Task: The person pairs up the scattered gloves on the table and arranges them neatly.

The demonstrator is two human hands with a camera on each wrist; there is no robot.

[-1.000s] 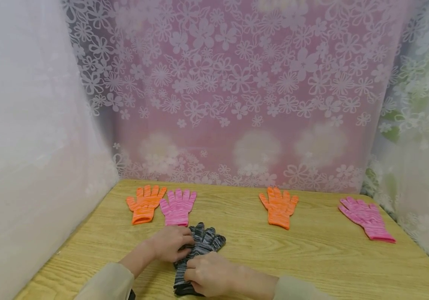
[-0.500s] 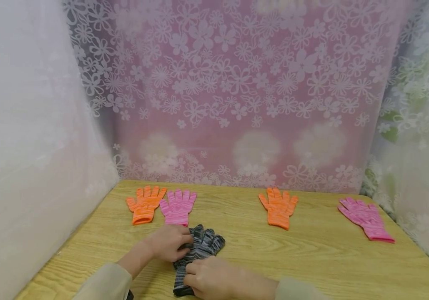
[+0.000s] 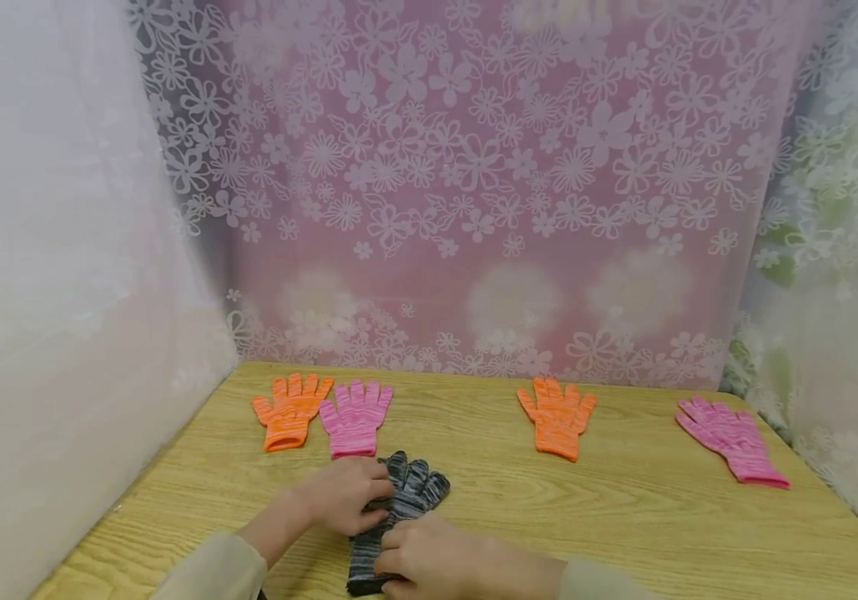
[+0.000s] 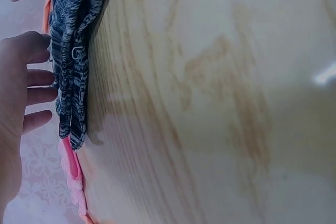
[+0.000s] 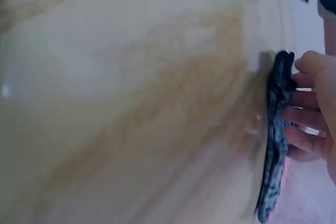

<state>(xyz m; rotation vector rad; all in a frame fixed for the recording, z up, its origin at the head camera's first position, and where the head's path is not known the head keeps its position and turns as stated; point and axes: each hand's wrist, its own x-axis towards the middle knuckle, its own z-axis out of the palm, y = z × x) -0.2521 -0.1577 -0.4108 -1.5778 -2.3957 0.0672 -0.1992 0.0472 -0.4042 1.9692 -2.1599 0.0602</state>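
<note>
Dark grey-and-black knit gloves [image 3: 419, 487] lie at the table's near middle, fingers pointing away and cuffs toward me. Seen edge-on in the left wrist view, the grey gloves [image 4: 73, 72] form two layers, one over the other. My left hand [image 3: 344, 493] rests on their left side with lightly bent fingers, covering part of the palm and thumb area. Nearer the cuffs, my right hand [image 3: 436, 552] lies across the right side. In the right wrist view, the fingers [image 5: 304, 115] of that hand reach onto the knit, the thumb close to the cuff end.
At the back left, an orange glove [image 3: 289, 410] lies beside a pink glove [image 3: 357, 417]. Another orange glove [image 3: 558, 417] is right of centre, and a second pink glove [image 3: 736, 439] lies near the right edge. Flowered curtains [image 3: 474, 183] surround the wooden table [image 3: 624, 517].
Both hands stay on the grey gloves. The right hand has slid slightly toward the cuffs, and the gloves' fingertips sit slightly lower in view.
</note>
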